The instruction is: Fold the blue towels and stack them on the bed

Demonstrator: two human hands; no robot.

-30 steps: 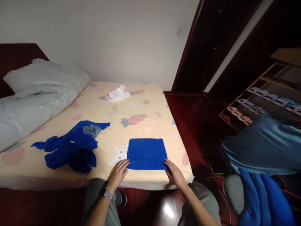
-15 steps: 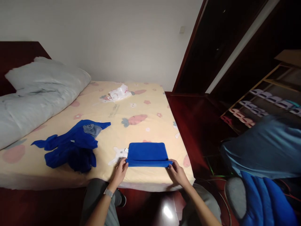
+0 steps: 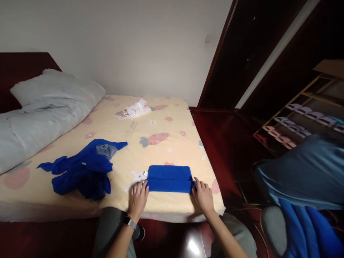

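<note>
A blue cloth (image 3: 170, 178) lies flat at the bed's front edge, its near part turned over in a long strip, with a small white tag at its left side. My left hand (image 3: 139, 197) rests palm down at the cloth's left end, fingers extended and thumb side against the edge. At the right end is my right hand (image 3: 203, 195), its fingers apart and slightly bent, thumb and index beside the cloth's corner. Left of the hands lies a crumpled heap of blue cloths (image 3: 83, 168) with a grey-blue piece (image 3: 106, 150) on top.
The bed (image 3: 172, 143) has a yellow sheet with carrot prints. A white plastic bag (image 3: 137, 108) lies near the wall, and a grey quilt (image 3: 51, 118) covers the left side. A slipper rack (image 3: 298, 118) and blue fabric (image 3: 306, 172) stand to the right.
The near edge has been turned farther over, making a wider strip on the cloth. My fingers have gone from pinching its corners to lying at its ends.
</note>
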